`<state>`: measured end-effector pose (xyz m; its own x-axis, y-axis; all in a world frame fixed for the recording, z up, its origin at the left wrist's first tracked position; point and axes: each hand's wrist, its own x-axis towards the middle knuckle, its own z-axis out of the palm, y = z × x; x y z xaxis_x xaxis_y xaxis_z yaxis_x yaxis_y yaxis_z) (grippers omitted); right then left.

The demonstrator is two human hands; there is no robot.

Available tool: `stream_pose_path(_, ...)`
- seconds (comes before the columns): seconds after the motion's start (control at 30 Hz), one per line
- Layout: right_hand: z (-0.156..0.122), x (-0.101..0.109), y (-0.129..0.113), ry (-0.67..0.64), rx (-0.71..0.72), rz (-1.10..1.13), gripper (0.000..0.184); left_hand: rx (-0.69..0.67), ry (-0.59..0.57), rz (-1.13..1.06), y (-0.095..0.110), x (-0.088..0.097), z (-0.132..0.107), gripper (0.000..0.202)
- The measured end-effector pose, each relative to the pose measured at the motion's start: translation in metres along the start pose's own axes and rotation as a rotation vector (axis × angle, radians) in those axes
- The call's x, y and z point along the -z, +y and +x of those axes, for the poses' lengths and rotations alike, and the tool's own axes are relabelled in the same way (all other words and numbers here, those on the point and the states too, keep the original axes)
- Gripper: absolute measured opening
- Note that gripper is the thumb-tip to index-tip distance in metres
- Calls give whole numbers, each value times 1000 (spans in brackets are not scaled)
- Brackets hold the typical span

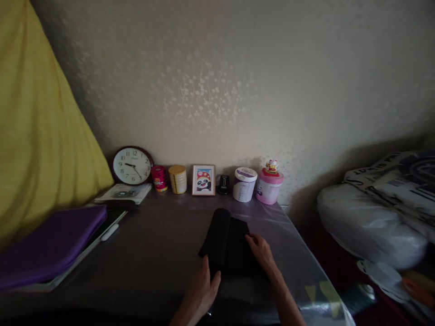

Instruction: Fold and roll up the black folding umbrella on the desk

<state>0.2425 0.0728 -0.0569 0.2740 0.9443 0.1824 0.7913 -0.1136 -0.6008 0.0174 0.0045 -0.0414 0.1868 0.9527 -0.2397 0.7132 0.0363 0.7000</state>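
Note:
A black cloth-like piece [222, 240] lies on the table in front of me, with a rounded, rolled-looking part along its left side and a flatter flap on its right. Its dark surface hides the details, and I cannot tell if something is inside. My left hand [203, 290] grips its near left end, between the thumb and the fingers. At the right edge of the flap, my right hand [261, 250] pinches the material with thumb and fingers. A small shiny bit shows under my left hand, too small to name.
Along the wall stand a clock [133, 165], a pink-red can [159, 178], a yellow-lidded jar [178, 179], a framed panda picture [203, 180], a small black object [223, 184], a white-purple tub [244, 184] and a pink tub [269, 186]. A purple folder [50, 244] lies left; bags [370, 222] are piled right.

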Motion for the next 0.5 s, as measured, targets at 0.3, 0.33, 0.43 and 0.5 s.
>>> stream_pose_path(0.3,-33,6,-22,33,27,294,41,-40,36,39,-3,-5,1,63)
stream_pose_path(0.33,-32,8,-28,40,43,296,39,-44,37,36,-3,-6,0,63)
stream_pose_path(0.43,-26,10,-49,43,80,250,36,-44,39,29,-2,-5,-1,62)
stream_pose_path(0.5,-24,8,-64,22,96,213,36,-45,42,35,0,-5,-1,61)
